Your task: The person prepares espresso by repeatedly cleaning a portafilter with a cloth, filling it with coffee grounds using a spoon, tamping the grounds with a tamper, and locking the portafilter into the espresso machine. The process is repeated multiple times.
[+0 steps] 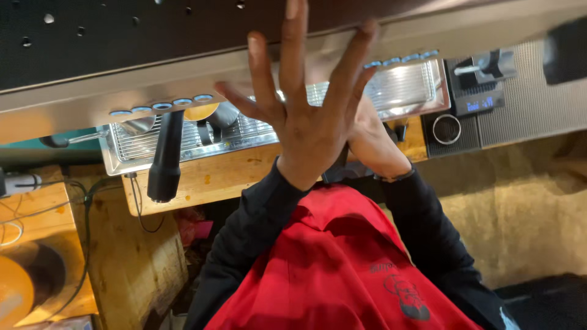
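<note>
Wooden counter (202,180) is running across the middle of the view, carrying a steel espresso machine (183,79) whose front edge is reaching over a wire drip tray (177,143), while a small scale (480,101) and a round metal ring (446,128) are sitting on a dark mat to the right. The left hand (312,116) is lifting up toward the machine's front panel, its fingers (292,43) spreading wide and straight, holding nothing; the fingertips are lying over the panel's lower edge, though whether they are touching it cannot be told. The right hand (373,143) is sitting mostly behind the left one, low against the drip tray's right part, and its fingers are hidden, so what they are gripping, if anything, cannot be told. A black portafilter handle (164,159) is hanging out from the machine well to the left of both hands, just below a row of blue-lit buttons (162,105), with a cup (223,113) standing on the tray beside it. The risk, as I judge it, is that the splayed hand is blocking the person's sight of the other hand, so a blind movement may be knocking the cup or catching hot metal; a palm pressed on the steel could also be scalded.
</note>
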